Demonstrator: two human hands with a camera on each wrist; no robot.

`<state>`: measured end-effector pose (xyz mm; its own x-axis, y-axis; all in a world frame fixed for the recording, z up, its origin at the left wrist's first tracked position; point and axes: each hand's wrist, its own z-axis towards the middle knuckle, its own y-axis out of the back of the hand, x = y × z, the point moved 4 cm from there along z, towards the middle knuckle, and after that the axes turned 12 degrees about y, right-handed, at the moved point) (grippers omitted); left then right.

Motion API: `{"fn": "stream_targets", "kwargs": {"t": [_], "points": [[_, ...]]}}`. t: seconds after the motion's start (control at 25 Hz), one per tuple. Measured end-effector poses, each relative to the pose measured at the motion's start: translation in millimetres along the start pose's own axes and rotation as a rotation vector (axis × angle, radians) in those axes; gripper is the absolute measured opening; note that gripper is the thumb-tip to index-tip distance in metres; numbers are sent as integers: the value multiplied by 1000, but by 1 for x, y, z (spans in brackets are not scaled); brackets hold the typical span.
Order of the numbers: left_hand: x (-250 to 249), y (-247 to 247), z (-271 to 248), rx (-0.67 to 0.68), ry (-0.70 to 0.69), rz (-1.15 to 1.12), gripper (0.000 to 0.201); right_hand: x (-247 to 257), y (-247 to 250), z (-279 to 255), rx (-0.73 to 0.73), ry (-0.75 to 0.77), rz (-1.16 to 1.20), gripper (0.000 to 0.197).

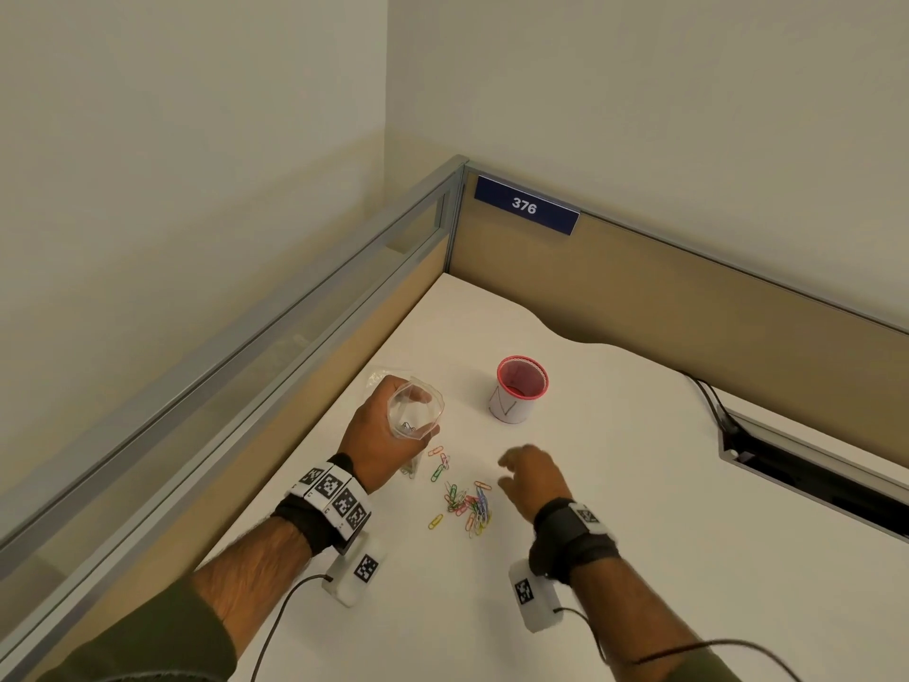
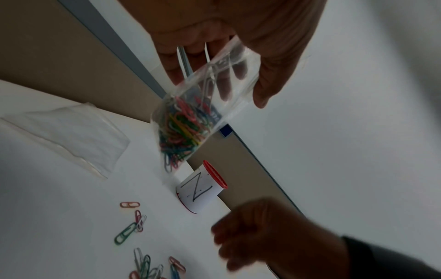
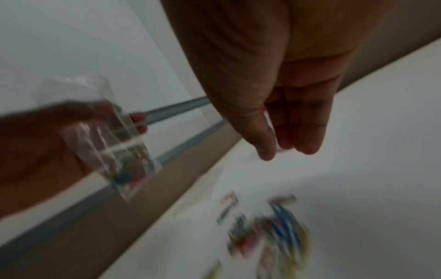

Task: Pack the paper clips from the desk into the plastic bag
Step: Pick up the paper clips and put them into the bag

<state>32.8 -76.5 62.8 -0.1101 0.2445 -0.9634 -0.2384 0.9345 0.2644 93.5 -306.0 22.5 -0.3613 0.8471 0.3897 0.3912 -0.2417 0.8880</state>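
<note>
Left hand (image 1: 381, 435) grips the plastic bag (image 1: 415, 411) mouth-up, while the loose, empty right hand (image 1: 533, 477) hovers with the paper clips (image 1: 467, 507) just at its 8 o'clock on the table (image 1: 639, 484).

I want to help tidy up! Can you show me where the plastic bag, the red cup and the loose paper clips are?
plastic bag (image 2: 190, 120), left wrist view, on its clip-filled lower part.
red cup (image 1: 521, 381), head view, on its inner wall.
loose paper clips (image 1: 467, 504), head view, on the middle of the pile.
</note>
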Motion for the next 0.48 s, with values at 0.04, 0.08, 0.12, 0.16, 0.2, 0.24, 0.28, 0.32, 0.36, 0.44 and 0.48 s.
{"fn": "stream_targets", "kwargs": {"t": [0.04,0.08,0.12,0.16,0.2,0.24,0.28,0.32,0.36,0.44,0.48], "points": [[2,3,0,-11,-4,-2,39,-8,-16,-3,39,-37,2,31],[4,6,1,-24,1,1,39,-11,-30,-5,57,-55,-5,32],[5,8,2,-31,8,4,40,-10,-42,-5,68,-58,-24,31],[5,9,2,-33,14,5,40,-6,-51,-6,81,-45,-54,29],[5,8,2,-31,14,5,40,0,-59,-6,90,-17,-87,26],[5,8,1,-32,13,3,40,8,-65,-6,94,24,-112,23],[5,9,1,-33,11,4,40,16,-66,-3,85,64,-123,21],[5,9,1,-34,14,8,41,22,-64,0,73,92,-127,20],[4,10,1,-32,16,9,41,27,-61,6,58,111,-128,23],[4,11,0,-39,16,8,41,36,-55,21,65,154,-118,42],[3,13,-2,-50,19,10,41,40,-54,30,98,188,-107,55]]}}
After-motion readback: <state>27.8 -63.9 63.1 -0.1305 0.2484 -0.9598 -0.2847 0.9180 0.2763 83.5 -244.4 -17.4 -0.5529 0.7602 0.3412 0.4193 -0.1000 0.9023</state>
